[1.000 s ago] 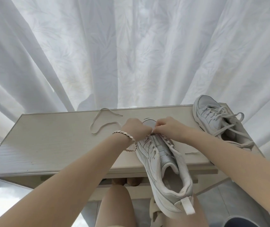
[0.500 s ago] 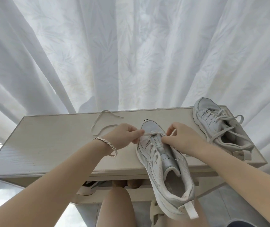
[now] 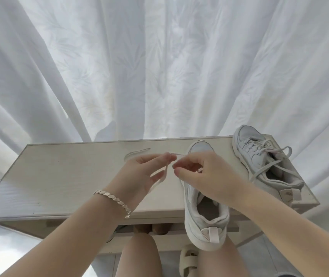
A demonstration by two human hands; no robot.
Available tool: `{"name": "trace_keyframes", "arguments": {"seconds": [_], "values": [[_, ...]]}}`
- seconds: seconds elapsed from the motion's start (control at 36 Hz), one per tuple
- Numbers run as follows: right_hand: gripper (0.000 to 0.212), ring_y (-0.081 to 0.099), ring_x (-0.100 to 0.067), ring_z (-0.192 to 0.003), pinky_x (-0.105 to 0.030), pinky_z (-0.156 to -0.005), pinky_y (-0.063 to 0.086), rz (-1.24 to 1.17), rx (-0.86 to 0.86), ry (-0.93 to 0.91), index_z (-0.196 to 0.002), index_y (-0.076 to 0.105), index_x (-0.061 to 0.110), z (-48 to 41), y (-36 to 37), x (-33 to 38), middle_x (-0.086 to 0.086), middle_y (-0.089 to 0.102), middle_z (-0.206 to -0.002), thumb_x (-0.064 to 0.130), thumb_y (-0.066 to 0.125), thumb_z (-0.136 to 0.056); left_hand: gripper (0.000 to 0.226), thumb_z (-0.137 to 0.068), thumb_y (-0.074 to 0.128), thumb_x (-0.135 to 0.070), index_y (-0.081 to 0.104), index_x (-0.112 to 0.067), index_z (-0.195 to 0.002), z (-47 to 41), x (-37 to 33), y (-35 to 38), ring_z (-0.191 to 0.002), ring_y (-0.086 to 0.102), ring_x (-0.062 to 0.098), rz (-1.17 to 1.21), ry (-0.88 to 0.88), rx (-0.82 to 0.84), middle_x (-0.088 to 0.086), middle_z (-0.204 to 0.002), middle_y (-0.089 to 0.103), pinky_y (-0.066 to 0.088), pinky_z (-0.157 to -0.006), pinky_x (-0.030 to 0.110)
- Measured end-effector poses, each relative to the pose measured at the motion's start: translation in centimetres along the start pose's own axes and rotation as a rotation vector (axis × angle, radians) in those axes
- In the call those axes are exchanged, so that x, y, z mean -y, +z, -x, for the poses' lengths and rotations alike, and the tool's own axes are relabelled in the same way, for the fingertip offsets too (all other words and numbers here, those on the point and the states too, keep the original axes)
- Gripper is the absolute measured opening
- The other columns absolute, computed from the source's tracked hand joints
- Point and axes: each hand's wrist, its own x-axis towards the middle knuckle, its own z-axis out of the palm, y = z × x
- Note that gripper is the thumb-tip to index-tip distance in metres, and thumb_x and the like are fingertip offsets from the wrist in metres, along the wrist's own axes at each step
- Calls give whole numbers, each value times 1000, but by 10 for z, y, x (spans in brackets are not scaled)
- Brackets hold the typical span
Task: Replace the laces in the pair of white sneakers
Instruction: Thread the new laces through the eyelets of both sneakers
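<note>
A white sneaker (image 3: 203, 214) lies on the pale wooden bench (image 3: 59, 182), its heel hanging over the front edge towards me. My left hand (image 3: 139, 176) pinches a white lace (image 3: 164, 174) between thumb and fingers, just left of the shoe's toe; the lace hangs down across the palm. My right hand (image 3: 203, 174) lies over the shoe's eyelets with curled fingers, pinching the same lace close to the left hand. A second white sneaker (image 3: 259, 162), laced, lies at the bench's right end. A loose lace (image 3: 135, 153) rests on the bench behind my left hand.
White curtains (image 3: 159, 66) hang right behind the bench. My knees and a pale sandal (image 3: 188, 260) are below the bench's front edge. A bracelet sits on my left wrist.
Both hands have lifted off the shoe's tongue and moved left, drawing the lace out beside the toe. The view has shifted so that the bench and shoes sit further right.
</note>
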Motion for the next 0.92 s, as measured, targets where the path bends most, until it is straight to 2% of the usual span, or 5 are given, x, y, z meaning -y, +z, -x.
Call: {"name": "trace_keyframes", "arguments": {"seconds": [0.17,0.28,0.39,0.53,0.92], "values": [[20,45,0,-55,-9,-55,35,-324,-91,-15,-89,73,10,2,12,1,4,55,-55,24,58,-92,26,-64,67,-25,70,-6,-82,1,1,22,-100,65,20,180,-59,-43,7,-90,72,46,-97,34],[22,54,1,-60,-8,-61,40,-392,-143,22,-83,74,13,4,16,0,6,61,-60,21,56,-93,16,-68,70,-17,68,-7,-81,1,-1,29,-93,65,18,243,-124,-62,7,-93,69,57,-69,28],[31,50,-16,-69,-26,-71,40,-373,-75,27,-78,74,13,8,12,2,-28,60,-77,26,51,-95,12,-83,66,-16,69,-9,-74,-6,-3,32,-77,63,15,148,-93,-115,5,-83,68,53,-59,24],[27,62,7,-73,-1,-70,39,-338,61,32,-73,71,21,23,-10,12,11,71,-73,19,53,-92,10,-88,62,-14,63,-8,-80,-29,-14,29,-69,70,12,190,-2,-218,3,-71,72,54,-64,27],[24,70,-14,-85,-19,-76,54,-686,45,98,-75,76,12,31,-48,7,-8,74,-85,28,58,-72,21,-99,45,-23,53,-10,-84,-55,-4,24,-72,58,12,34,-153,-317,3,-79,62,46,-68,24]]}}
